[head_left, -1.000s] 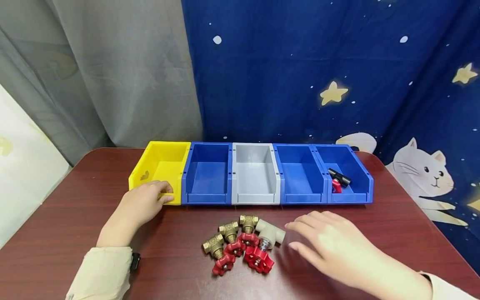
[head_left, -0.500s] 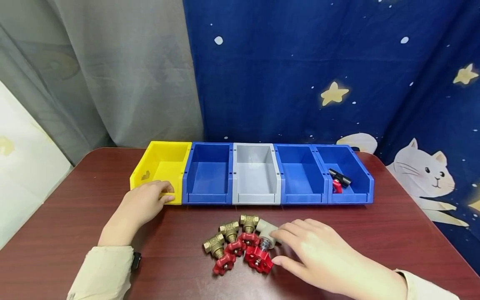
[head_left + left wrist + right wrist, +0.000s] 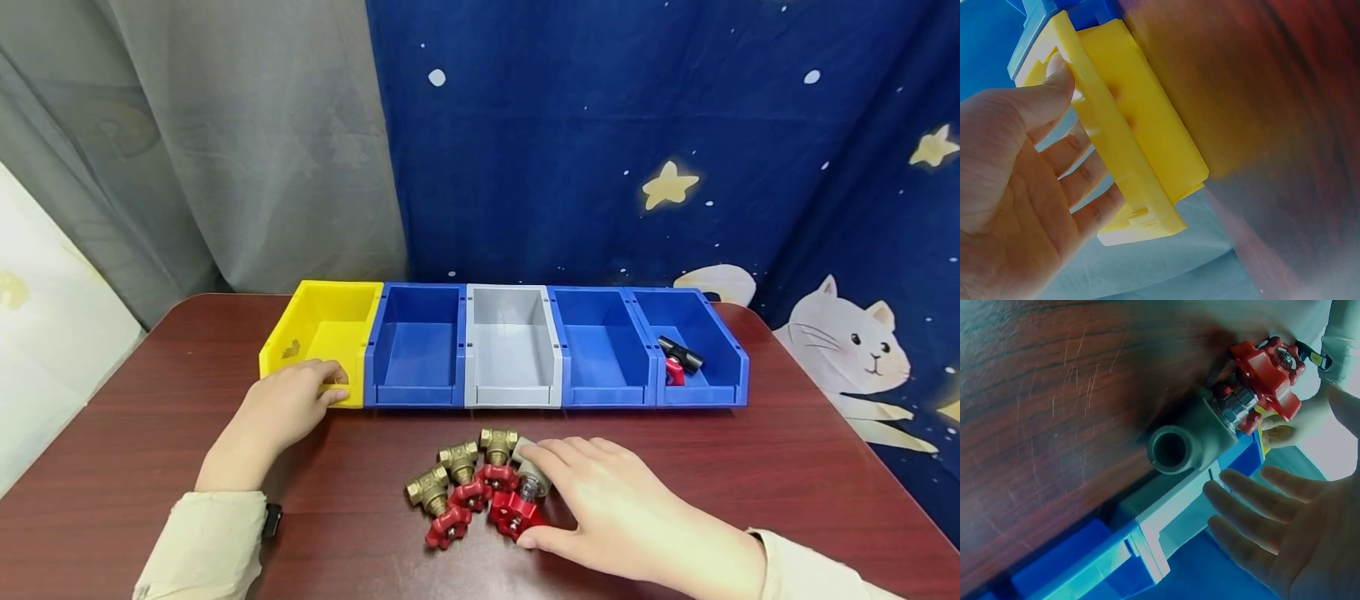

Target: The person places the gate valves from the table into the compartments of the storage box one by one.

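My left hand [image 3: 288,408] grips the front lip of the yellow bin [image 3: 337,302]; in the left wrist view the thumb [image 3: 1057,70] lies on one side of the rim and the fingers reach behind it. My right hand [image 3: 611,508] is spread over a grey tee-shaped valve [image 3: 534,481] with a red handwheel [image 3: 513,514]. In the head view it covers the valve's right end, the thumb tip beside the wheel. The right wrist view shows the fingers nearly straight and apart from the grey valve body [image 3: 1207,434]. Several brass valves [image 3: 459,461] with red handwheels lie just left.
A row of bins stands behind the valves: a blue bin [image 3: 418,398], a grey bin [image 3: 513,398], another blue bin [image 3: 607,398] and a rightmost blue bin [image 3: 701,397]. That last one holds a black valve [image 3: 681,354] with a red handle. Curtains hang behind the table [image 3: 352,533].
My right hand has moved left, from beside the grey valve to over it, with its thumb now near the red handwheel. The left hand keeps its place on the yellow bin.
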`<state>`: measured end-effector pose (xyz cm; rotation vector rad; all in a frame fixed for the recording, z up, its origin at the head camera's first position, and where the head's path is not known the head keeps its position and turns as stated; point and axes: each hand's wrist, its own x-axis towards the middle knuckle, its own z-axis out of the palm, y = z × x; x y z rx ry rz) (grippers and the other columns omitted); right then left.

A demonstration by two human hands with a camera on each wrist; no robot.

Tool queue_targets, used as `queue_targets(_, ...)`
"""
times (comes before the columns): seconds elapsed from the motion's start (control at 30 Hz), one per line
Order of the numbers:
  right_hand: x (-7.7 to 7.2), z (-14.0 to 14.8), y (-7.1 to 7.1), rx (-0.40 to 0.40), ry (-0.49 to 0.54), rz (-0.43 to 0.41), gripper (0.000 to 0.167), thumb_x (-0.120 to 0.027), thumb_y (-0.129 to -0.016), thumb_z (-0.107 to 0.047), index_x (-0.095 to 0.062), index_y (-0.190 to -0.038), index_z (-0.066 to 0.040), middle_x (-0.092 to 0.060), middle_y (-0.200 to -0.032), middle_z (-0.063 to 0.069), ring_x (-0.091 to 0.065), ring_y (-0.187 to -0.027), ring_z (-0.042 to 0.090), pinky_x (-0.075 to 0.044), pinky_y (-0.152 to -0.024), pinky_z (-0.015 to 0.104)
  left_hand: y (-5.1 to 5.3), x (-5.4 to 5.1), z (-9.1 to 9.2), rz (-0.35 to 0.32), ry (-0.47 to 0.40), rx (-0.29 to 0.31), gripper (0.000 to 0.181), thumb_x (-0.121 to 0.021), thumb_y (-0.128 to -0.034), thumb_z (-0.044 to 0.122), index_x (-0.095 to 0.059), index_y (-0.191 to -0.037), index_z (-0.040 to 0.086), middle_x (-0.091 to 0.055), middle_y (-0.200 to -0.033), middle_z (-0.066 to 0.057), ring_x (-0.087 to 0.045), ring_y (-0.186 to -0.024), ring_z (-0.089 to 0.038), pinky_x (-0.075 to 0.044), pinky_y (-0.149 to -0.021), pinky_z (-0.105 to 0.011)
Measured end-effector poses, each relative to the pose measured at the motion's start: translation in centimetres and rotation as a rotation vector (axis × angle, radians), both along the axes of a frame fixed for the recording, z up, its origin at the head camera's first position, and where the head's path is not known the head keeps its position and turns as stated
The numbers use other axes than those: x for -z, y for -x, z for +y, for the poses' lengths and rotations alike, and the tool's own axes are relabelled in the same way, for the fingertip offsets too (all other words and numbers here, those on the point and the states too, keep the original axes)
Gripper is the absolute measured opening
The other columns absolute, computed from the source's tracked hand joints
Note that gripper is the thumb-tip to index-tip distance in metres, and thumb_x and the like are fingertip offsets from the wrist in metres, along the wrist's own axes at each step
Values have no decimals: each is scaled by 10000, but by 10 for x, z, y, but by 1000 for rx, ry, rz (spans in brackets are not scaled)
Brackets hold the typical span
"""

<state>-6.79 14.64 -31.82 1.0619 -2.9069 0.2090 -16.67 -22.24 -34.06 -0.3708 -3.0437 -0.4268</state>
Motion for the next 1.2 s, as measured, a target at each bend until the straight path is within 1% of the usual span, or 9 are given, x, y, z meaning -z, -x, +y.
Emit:
queue_targets(0.17,7,-6,1,27,-10,6,857,-539,-845,-759,-529,-1413,-117,-607,-1310,29,-573,-1196,218,-466,-983,483,0,0,0,5,1,2,172,-719,-914,238,-678,-995,92,-643,-873,-25,-561,-800,-233,-503,-786,-506)
queue_targets(0.3,11,-11,1,48,-27,-9,895,-565,-823,-766,-519,-1416,-98,-591,-1337,48,-555,-1219,226,-453,-991,514,0,0,-1,5,5,5,173,-718,-915,239,-680,-1000,93,-650,-883,-26,-568,-808,-235,-504,-789,-509)
queue_targets(0.43,15,-15,3,71,-37,-18,929,-611,-802,-750,-505,-1421,-67,-581,-1347,91,-553,-1227,254,-452,-993,509,1,0,-1,7,9,6,179,-718,-914,241,-680,-1007,93,-651,-888,-29,-569,-812,-237,-505,-791,-510)
queue_targets(0.63,21,-21,8,125,-62,-47,983,-625,-775,-764,-497,-1410,-24,-567,-1356,145,-557,-1225,308,-453,-980,519,2,0,0,16,10,16,171,-718,-915,240,-678,-1001,97,-646,-882,-26,-568,-810,-237,-506,-783,-503)
queue_targets(0.8,26,-24,10,143,-105,-59,1029,-616,-760,-785,-483,-1413,-2,-558,-1362,164,-568,-1206,327,-476,-937,520,2,1,0,7,15,6,148,-723,-911,246,-664,-952,117,-607,-816,-1,-543,-770,-220,-496,-737,-471)
queue_targets(0.93,28,-27,11,159,-115,-60,1093,-616,-723,-819,-468,-1418,11,-567,-1341,172,-587,-1170,336,-497,-895,514,2,1,0,19,27,2,144,-728,-906,250,-650,-918,130,-583,-782,7,-533,-749,-214,-485,-707,-453)
queue_targets(1.0,29,-28,11,160,-122,-60,1089,-642,-724,-794,-461,-1419,24,-568,-1332,180,-592,-1156,347,-499,-895,511,1,1,0,25,30,1,145,-730,-904,251,-650,-917,131,-584,-782,6,-534,-749,-214,-486,-707,-454)
queue_targets(1.07,30,-29,11,158,-129,-52,1052,-680,-735,-739,-464,-1410,38,-569,-1321,192,-593,-1146,356,-500,-899,509,1,1,0,26,30,0,145,-730,-904,252,-652,-919,131,-589,-786,5,-536,-750,-215,-487,-709,-458)
queue_targets(1.2,32,-30,10,153,-119,-17,977,-738,-726,-621,-486,-1379,60,-579,-1281,200,-590,-1123,349,-510,-886,489,1,1,0,27,30,-1,146,-731,-904,253,-656,-925,130,-597,-796,3,-538,-751,-215,-490,-711,-463)
